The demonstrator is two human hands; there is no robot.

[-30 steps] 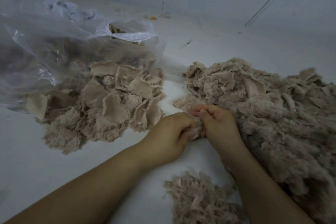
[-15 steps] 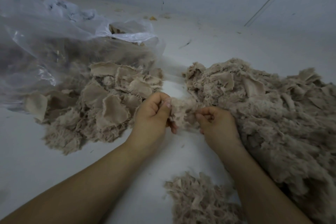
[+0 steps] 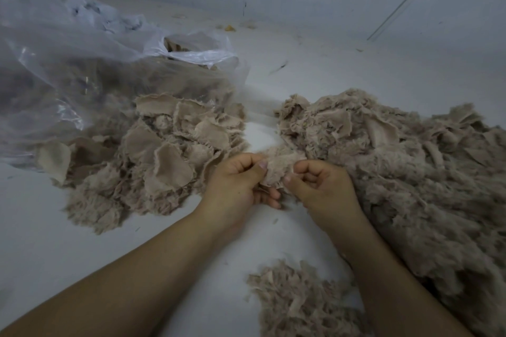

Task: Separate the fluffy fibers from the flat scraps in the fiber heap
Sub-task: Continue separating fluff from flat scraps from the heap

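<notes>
Both hands pinch one fluffy piece (image 3: 276, 169) between them: left hand (image 3: 235, 183), right hand (image 3: 320, 186), fiber heap (image 3: 410, 172) just beside.

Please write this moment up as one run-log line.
step: pulling piece apart | left hand: pinches fiber piece | right hand: pinches same piece | mixed heap: right | flat scraps pile: left

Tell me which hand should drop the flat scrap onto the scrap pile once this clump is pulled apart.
Left. The left hand pinches the clump right beside the flat-scrap pile; the right hand sits against the big heap.
</notes>
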